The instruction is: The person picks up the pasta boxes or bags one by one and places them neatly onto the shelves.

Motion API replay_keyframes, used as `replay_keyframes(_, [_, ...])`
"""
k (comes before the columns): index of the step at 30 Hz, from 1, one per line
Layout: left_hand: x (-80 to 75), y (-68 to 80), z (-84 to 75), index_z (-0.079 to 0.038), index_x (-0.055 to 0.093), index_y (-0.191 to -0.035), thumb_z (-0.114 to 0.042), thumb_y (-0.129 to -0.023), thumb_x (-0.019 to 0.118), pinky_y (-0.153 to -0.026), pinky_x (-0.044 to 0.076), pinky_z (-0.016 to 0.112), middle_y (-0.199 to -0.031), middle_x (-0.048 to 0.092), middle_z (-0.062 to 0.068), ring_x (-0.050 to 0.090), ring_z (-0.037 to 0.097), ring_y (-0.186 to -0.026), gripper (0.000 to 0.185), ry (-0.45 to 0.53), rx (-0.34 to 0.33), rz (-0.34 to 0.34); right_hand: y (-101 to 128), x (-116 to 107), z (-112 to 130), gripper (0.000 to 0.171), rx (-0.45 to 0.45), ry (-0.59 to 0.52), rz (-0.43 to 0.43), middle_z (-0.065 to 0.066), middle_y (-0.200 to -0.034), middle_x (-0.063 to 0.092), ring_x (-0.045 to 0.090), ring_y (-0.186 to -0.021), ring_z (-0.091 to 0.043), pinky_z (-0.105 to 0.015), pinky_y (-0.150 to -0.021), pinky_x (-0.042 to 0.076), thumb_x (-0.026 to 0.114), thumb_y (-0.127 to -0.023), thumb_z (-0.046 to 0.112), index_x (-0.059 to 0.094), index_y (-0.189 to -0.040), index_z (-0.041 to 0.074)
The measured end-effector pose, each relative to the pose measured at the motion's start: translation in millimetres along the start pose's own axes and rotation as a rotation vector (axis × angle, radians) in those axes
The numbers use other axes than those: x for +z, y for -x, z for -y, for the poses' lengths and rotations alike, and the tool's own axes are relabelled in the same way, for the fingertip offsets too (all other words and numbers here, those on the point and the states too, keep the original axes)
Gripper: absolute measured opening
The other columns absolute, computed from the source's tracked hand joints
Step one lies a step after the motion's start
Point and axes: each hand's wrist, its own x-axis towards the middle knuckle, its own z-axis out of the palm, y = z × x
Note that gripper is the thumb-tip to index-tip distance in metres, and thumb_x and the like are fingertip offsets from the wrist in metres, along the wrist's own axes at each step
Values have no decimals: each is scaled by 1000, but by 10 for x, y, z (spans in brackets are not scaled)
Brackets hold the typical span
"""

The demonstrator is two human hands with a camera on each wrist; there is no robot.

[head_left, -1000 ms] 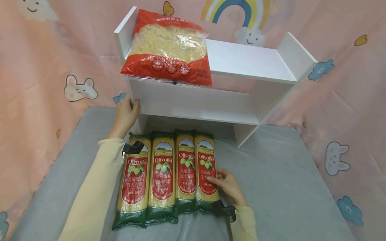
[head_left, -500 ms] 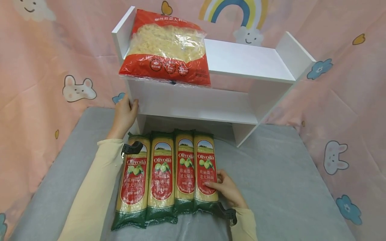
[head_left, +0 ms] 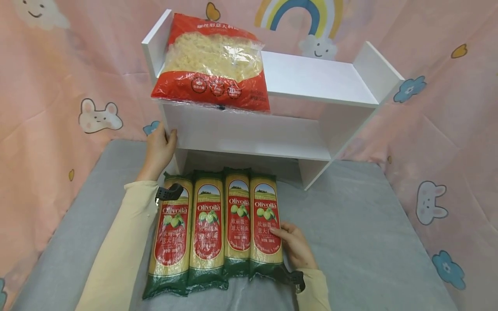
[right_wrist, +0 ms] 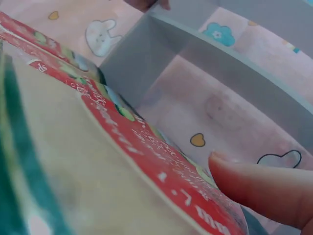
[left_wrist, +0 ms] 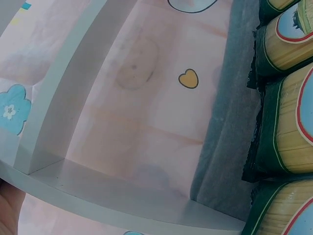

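Note:
Several green-ended spaghetti packs (head_left: 207, 242) lie side by side on the grey cloth, in front of a white shelf unit (head_left: 253, 138). My left hand (head_left: 158, 149) grips the shelf's left side panel, thumb on its inner face; in the left wrist view only a bit of that hand (left_wrist: 9, 208) shows at the lower left. At the row's right end, my right hand (head_left: 295, 245) holds the rightmost spaghetti pack (head_left: 266, 216) by its right edge. Its thumb (right_wrist: 259, 188) lies over the top of the pack, while the other fingers are largely hidden beside it.
A red bag of pasta (head_left: 214, 60) leans on the shelf's upper board at the left, its lower edge overhanging the front. Grey cloth (head_left: 350, 242) stretches to the right of the packs. A pink patterned curtain (head_left: 447, 129) hangs behind and at both sides.
My right thumb has slid slightly over the rightmost spaghetti pack, and that pack sits a touch further from its neighbour. The left hand keeps its grip on the shelf. The head view has drifted slightly.

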Motion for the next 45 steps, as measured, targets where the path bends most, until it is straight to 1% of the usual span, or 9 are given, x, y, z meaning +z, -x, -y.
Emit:
replay_keyframes(3, [1,0,-4,12,51,-100,-3,-96,45,-58,42,49,-79,58,31,56,41,-66,17,1,14,-12,6,-3,-4,51,-13,61,54,-7,-89,65,62,-77,-15,-29,-72,49,63,-83,1,42,-126,-17])
replay_keyframes(7, [2,-3,-8,12,51,-101,-4,-96,45,-57,41,46,-79,59,30,55,38,-65,18,-9,5,-9,28,3,-9,66,-8,173,125,-11,-101,60,61,-84,-17,-31,-77,48,69,-79,2,31,-133,-9])
replay_keyframes(10, [6,-7,-7,12,52,-103,-6,-97,45,-55,40,41,-78,59,28,53,35,-63,20,-20,-4,0,55,15,3,74,-9,247,138,-15,-107,57,59,-90,-19,-33,-80,47,72,-78,5,27,-136,-4])
replay_keyframes(13, [5,-3,-8,11,52,-103,-7,-97,45,-55,39,40,-78,59,27,53,34,-63,20,-12,-7,4,73,26,20,78,-31,293,132,-17,-110,57,58,-92,-20,-33,-81,46,74,-77,7,26,-138,-4])
replay_keyframes(16, [1,2,6,11,52,-104,-5,-97,45,-57,41,44,-80,59,29,55,37,-65,19,-2,-5,-1,66,33,22,79,-25,253,128,-16,-107,58,59,-89,-20,-33,-79,47,72,-78,5,24,-138,-6])
replay_keyframes(22, [-2,9,6,11,51,-103,-5,-97,44,-58,41,47,-80,58,29,54,38,-66,18,-3,-10,2,39,26,-16,66,14,33,117,-7,-94,62,63,-81,-15,-30,-74,50,63,-80,-3,24,-133,-10])
replay_keyframes(27, [3,3,7,11,51,-101,-4,-96,45,-58,41,47,-80,59,30,54,38,-66,17,-5,-8,-1,38,-7,-27,57,23,-79,143,-4,-92,64,64,-81,-15,-29,-74,51,57,-84,-2,26,-132,-12])
replay_keyframes(35, [16,4,14,9,50,-95,-4,-96,46,-54,34,38,-68,52,21,46,31,-58,14,-23,14,-20,40,-26,-16,29,54,-138,172,-5,-90,66,66,-81,-17,-30,-73,53,56,-87,-4,45,-114,-6])
replay_keyframes(45, [14,3,17,10,51,-97,-3,-96,46,-54,36,40,-70,53,23,49,33,-59,14,-8,14,-19,36,-22,-43,24,35,-117,144,-6,-85,67,67,-77,-16,-29,-69,53,56,-84,-7,46,-106,-6])
